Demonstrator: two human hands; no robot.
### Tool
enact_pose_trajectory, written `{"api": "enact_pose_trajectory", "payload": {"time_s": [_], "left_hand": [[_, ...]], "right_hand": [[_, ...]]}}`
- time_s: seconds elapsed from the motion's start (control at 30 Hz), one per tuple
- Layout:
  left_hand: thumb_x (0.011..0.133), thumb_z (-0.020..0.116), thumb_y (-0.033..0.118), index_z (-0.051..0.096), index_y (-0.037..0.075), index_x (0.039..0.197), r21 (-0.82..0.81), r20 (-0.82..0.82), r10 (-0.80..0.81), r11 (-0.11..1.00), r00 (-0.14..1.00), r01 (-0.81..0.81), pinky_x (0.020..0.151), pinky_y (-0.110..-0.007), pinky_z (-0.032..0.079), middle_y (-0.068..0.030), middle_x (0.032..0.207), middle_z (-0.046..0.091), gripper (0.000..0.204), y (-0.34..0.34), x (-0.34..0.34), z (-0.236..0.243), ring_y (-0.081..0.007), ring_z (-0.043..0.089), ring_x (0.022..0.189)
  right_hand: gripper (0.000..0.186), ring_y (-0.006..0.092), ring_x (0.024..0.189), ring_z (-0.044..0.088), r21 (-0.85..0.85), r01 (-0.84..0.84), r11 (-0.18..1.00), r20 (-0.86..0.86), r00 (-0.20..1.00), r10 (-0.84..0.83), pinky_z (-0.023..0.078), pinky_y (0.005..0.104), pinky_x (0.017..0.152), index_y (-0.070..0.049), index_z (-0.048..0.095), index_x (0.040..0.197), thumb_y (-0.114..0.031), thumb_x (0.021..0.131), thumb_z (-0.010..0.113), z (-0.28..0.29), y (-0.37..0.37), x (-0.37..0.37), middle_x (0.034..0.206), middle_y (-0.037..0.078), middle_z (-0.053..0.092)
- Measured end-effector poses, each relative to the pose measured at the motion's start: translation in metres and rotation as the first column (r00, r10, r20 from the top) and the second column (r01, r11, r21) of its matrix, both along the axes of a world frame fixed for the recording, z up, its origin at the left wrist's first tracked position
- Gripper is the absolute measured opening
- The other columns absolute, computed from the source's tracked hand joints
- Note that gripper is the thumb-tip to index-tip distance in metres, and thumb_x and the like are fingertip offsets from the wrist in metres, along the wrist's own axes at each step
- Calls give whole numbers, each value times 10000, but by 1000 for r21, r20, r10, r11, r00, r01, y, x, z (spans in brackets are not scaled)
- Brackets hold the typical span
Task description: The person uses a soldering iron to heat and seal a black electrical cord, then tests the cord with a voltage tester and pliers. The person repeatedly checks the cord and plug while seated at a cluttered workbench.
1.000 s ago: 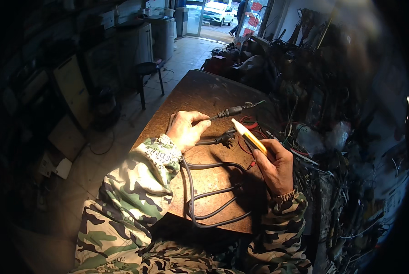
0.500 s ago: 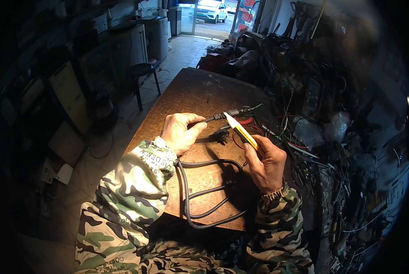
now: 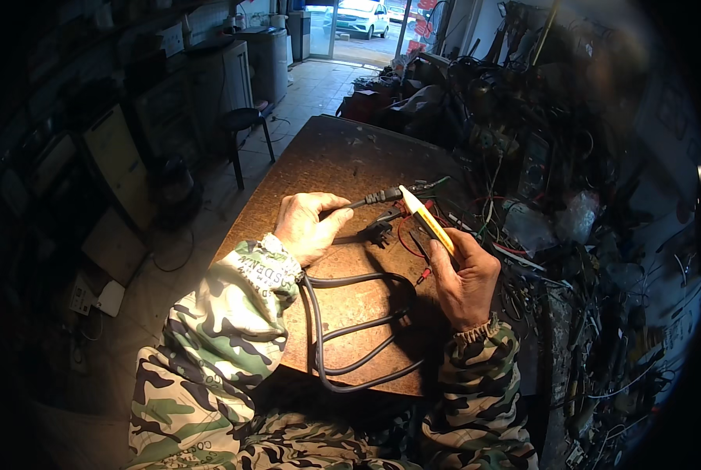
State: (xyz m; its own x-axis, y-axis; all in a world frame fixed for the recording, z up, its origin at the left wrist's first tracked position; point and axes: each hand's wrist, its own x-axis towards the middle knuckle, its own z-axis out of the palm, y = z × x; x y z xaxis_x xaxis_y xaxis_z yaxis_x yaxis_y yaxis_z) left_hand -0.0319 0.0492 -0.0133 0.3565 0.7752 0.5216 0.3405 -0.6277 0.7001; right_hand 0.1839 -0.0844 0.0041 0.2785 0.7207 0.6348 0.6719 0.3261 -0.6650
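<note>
Between its thumb and fingers my left hand [image 3: 309,227] pinches a black power cord [image 3: 344,210], just behind the ribbed strain relief of its grey connector [image 3: 383,196]. My right hand [image 3: 466,280] is closed round a pencil-shaped yellow, black and white tool [image 3: 423,215]. Its white tip is at the connector's far end; whether they touch I cannot tell. Below the connector lies a black plug [image 3: 378,232] with prongs. Loops of the cord run over the wooden table [image 3: 288,176] towards its near edge.
Red-and-black test probes [image 3: 423,275] with thin leads lie beside my right hand. Tangled wires and parts crowd the right side, with a multimeter [image 3: 533,164] and clear plastic bags [image 3: 577,217] among them. Beyond the table's left edge stands a black stool [image 3: 242,120].
My right hand has shifted slightly right, carrying the tool's tip from the strain relief to the connector's far end. A red probe now shows beside that hand. My left hand is nearly still.
</note>
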Motion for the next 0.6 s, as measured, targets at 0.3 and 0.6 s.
{"api": "enact_pose_trajectory", "payload": {"time_s": [0.3,0.6], "left_hand": [[886,725,158,749,0,1020,-62,10,-1,998,1000,2,553,-270,496,-81,700,706,208,-2,1,4,-98,635,583],[894,718,148,743,-18,1023,-96,36,-15,995,999,18,504,-255,483,-72,682,700,212,-4,2,5,-94,631,532]], "right_hand": [[205,186,716,707,35,-18,999,49,999,17,535,284,627,60,661,1027,-23,846,712,-3,1,-5,817,160,697],[243,254,810,733,84,39,996,275,959,-61,558,294,689,55,634,1052,10,827,715,-9,0,-14,900,178,697]]}}
